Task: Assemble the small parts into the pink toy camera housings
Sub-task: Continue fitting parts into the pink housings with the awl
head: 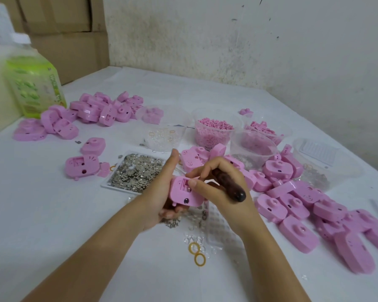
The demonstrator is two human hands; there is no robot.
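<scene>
The left hand (pixel 162 192) cradles one pink housing (pixel 184 191), fingers curled under it. The right hand (pixel 218 182) pinches a tiny pink part (pixel 196 178) at its top edge, with a dark-handled tool (pixel 228 185) clamped in the palm. That slight pinch could let the part slip, or the tool could knock the housing askew. Beyond the left hand lies a tray of metal bits (pixel 138 171). More housings (pixel 303 205) crowd the table (pixel 52 214) right of the right hand, but nothing stands between part and housing.
</scene>
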